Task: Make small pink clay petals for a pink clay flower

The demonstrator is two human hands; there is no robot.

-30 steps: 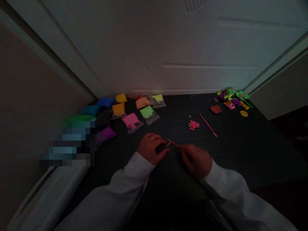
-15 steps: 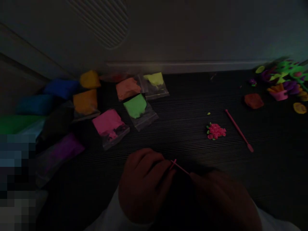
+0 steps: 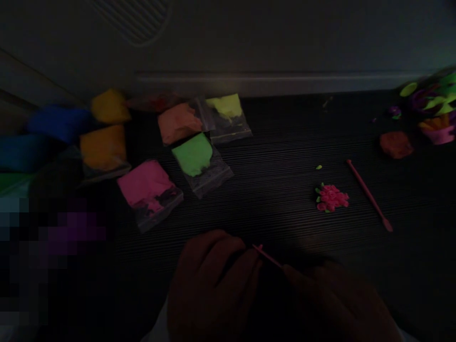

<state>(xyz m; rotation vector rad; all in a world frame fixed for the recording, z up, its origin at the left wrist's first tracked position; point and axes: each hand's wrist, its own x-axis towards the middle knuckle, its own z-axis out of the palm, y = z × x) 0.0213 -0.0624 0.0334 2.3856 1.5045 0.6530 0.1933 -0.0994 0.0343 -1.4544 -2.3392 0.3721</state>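
Left hand [image 3: 213, 280]: fingers curled close together, apparently pinching a small pink piece [image 3: 260, 247] at the fingertips.
Right hand [image 3: 331, 294]: closed on a thin pink tool [image 3: 269, 257], its tip at the piece (contact is hard to tell in this gloom).
Small pink piece: between the hands, at the near side of the bench [image 3: 270, 213]; probably clay, light, soft and easily dented, best held by its edge in a bare pinch.
Thin pink tool: likely light and stiff, best gripped along the shaft.
Flower cluster [image 3: 332, 198]: farther out, right; petals look fragile, so support from underneath.
Pink bag [image 3: 149, 190]: far left of the cluster; likely soft, slippery, easiest by its clear edge.
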